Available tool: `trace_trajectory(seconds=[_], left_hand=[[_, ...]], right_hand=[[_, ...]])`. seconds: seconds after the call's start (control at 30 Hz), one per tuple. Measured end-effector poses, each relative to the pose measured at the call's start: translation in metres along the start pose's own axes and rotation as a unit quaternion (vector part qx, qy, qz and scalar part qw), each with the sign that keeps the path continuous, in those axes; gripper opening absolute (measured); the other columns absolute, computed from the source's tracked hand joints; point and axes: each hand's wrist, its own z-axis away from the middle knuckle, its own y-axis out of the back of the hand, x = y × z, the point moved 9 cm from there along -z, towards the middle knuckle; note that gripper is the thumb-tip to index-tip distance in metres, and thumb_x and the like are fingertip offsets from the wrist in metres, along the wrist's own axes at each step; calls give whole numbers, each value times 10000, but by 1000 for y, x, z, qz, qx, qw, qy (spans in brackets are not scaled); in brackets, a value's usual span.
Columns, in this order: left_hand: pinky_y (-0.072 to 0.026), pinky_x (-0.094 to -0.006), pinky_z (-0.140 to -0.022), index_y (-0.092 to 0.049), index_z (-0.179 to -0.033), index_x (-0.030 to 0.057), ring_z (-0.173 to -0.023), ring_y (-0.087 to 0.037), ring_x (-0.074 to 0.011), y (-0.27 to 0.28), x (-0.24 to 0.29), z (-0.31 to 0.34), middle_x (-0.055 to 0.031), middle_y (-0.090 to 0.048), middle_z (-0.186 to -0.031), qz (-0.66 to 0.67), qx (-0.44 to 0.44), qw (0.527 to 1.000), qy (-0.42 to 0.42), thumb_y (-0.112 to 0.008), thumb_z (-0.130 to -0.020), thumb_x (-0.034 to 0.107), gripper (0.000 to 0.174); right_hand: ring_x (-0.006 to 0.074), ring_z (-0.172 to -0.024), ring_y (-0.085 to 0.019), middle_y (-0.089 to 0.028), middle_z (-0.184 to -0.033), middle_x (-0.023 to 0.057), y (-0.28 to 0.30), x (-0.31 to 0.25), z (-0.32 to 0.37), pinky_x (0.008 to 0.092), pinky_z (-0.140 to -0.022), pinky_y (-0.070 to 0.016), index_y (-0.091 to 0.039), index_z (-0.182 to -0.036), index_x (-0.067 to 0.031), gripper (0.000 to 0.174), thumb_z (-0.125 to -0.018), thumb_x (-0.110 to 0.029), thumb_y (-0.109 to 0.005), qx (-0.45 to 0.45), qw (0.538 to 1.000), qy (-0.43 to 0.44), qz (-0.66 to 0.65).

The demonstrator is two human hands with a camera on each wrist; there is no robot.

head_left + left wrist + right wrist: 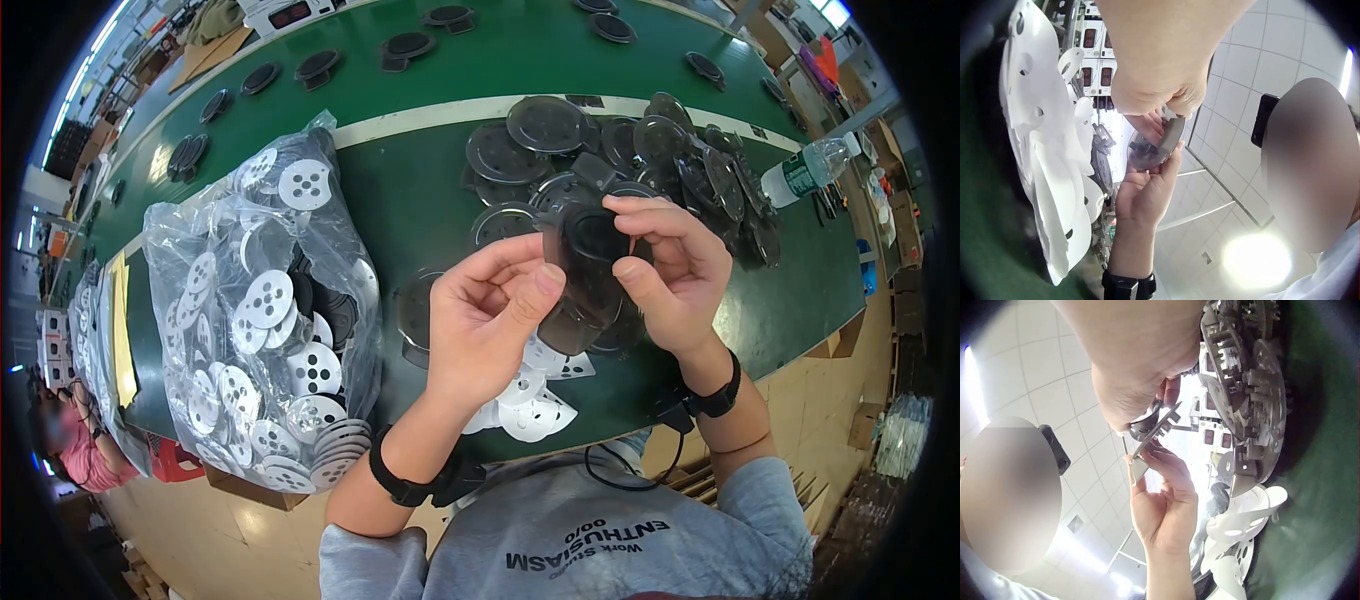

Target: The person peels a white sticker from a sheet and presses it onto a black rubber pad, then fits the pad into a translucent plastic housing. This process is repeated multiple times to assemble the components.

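In the head view, my left hand (485,325) pinches a smoky, see-through plastic disc cover (580,305) between thumb and fingers, raised above the table. My right hand (685,270) holds a small black round cup-like part (597,235) against that cover, thumb below and fingers above. From the right wrist, the cover (1154,434) shows upright pegs along one face, with the black part (1145,428) beside it. The left wrist view has the cover (1174,137) spanning both hands, its tab side near the left fingers.
A heap of similar smoky covers (535,125) lies behind my hands. White discs with holes (530,405) lie in front, and a clear bag (225,235) of them stands left. A water bottle (810,170) lies right. Black discs (408,45) sit spaced across the far green table.
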Motion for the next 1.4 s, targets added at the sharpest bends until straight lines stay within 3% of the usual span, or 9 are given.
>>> trace_trajectory(seconds=[0.23,0.63,1.13,1.4], left_hand=[[-534,-222,-821,-624,-1227,-44,-903,-665,-87,5,-3,2,-83,-717,-1027,-13,19,1000,5,-718,-926,93,344],[-487,-215,-806,-589,-1181,-23,-931,-601,-70,6,2,1,-61,-665,-1073,-7,-10,1000,-16,-625,-953,28,236],[-526,-263,-829,-585,-1168,-41,-942,-648,-126,1,9,0,-103,-683,-1062,-37,10,999,-19,-616,-928,12,248],[-503,-250,-834,-583,-1161,-36,-916,-633,-111,2,8,1,-82,-675,-1023,-51,6,999,-19,-604,-925,-11,239]], right_hand=[[170,-977,-645,-687,-1160,174,0,-2,0,259,-771,-495,-676,-1069,8,390,-727,-37,-858,7,1000,4,23],[280,-878,-668,-700,-1109,163,-13,-33,-4,338,-759,-531,-704,-995,-21,493,-577,-149,-932,-20,971,134,196],[281,-884,-658,-697,-1112,135,-13,-41,-2,344,-764,-537,-717,-996,-30,488,-583,-188,-922,-17,963,150,225],[273,-856,-644,-684,-1101,124,-15,-41,2,342,-739,-529,-718,-997,-30,521,-578,-256,-928,-5,959,161,235]])
